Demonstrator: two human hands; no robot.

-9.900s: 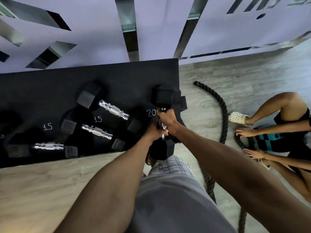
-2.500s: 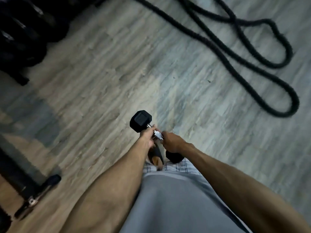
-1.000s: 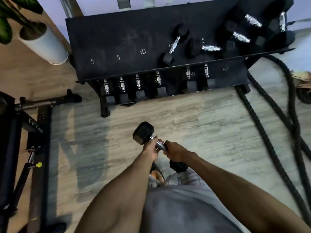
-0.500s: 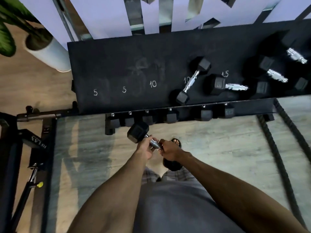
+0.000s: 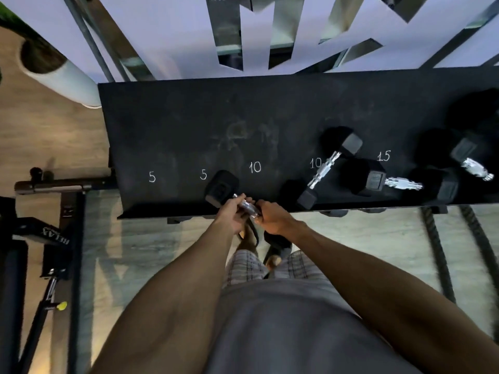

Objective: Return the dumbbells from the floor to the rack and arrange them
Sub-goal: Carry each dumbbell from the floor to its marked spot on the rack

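Observation:
Both hands hold one black hex dumbbell (image 5: 222, 188) by its chrome handle. My left hand (image 5: 232, 214) grips the handle near the far head; my right hand (image 5: 272, 218) grips the near end. The far head hangs over the front edge of the black rack top (image 5: 189, 125), between chalk marks "5" and "10". The near head is hidden below my right hand. A small dumbbell (image 5: 322, 170) lies diagonally by the second "10" mark. Another dumbbell (image 5: 399, 182) lies under the "15" mark, and a larger dumbbell (image 5: 469, 160) rests at the right edge.
A white plant pot (image 5: 54, 71) stands at the rack's left rear corner. A black bench frame (image 5: 40, 238) occupies the floor on the left. Thick battle ropes (image 5: 437, 255) run across the wooden floor on the right. A lower shelf's dumbbell ends peek out under the rack's front edge.
I have come closer to the rack. The held dumbbell's far head has moved from over the floor to over the rack's front edge near the "5" and "10" marks.

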